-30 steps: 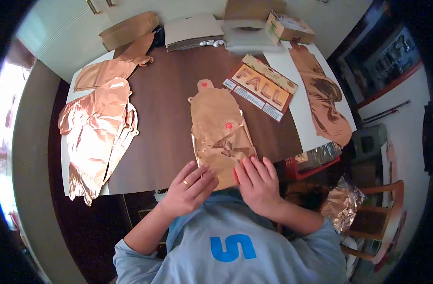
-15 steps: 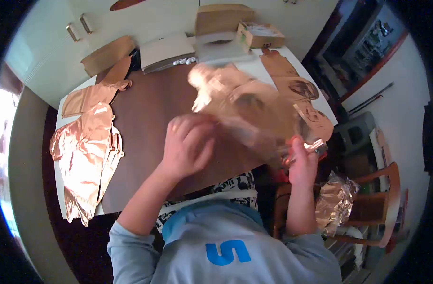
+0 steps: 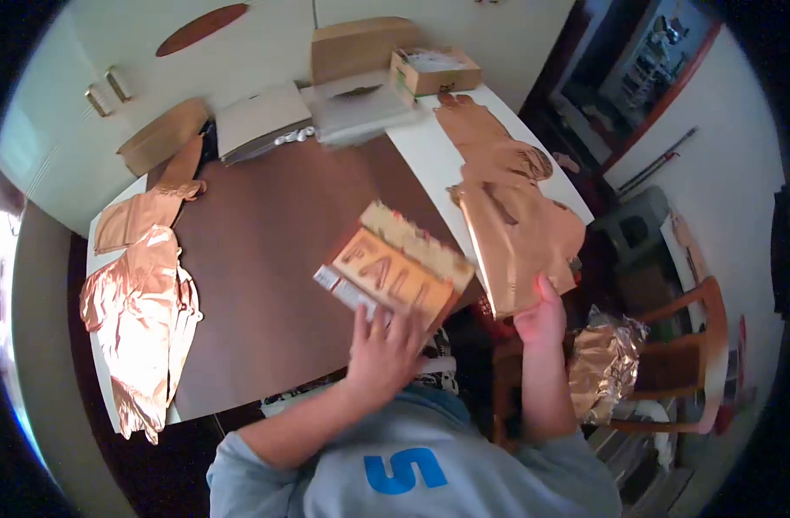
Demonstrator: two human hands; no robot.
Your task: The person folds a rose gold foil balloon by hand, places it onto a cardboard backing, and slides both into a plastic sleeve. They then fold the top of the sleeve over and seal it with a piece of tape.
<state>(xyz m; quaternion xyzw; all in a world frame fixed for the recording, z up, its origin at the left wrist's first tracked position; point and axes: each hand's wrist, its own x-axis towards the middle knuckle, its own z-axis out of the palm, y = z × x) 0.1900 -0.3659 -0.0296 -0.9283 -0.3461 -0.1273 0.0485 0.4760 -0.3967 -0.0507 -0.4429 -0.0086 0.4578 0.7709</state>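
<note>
My left hand [image 3: 383, 352] grips the lower edge of a small sign [image 3: 393, 274] with the word FALL on an orange face. A tan strip runs along the sign's top edge, and a white label shows on its left corner. The sign tilts over the brown table surface, and my fingers hide part of its bottom. On the right, my right hand [image 3: 542, 318] pinches the near edge of a flat copper-coloured foil sheet [image 3: 518, 237]. That sheet overlaps other copper foil pieces [image 3: 477, 129] on the white tabletop.
Crumpled copper foil [image 3: 136, 311] lies along the table's left edge. At the back stand a grey-white box [image 3: 264, 116], a clear plastic sheet or lid [image 3: 360, 108] and a small cardboard box [image 3: 436, 73]. A wooden chair [image 3: 710, 358] with foil [image 3: 604, 367] stands at the right.
The blurred foil has moved right and settled near my right hand. The FALL sign now shows by my left hand, which has moved down and right. The view has shifted slightly.
</note>
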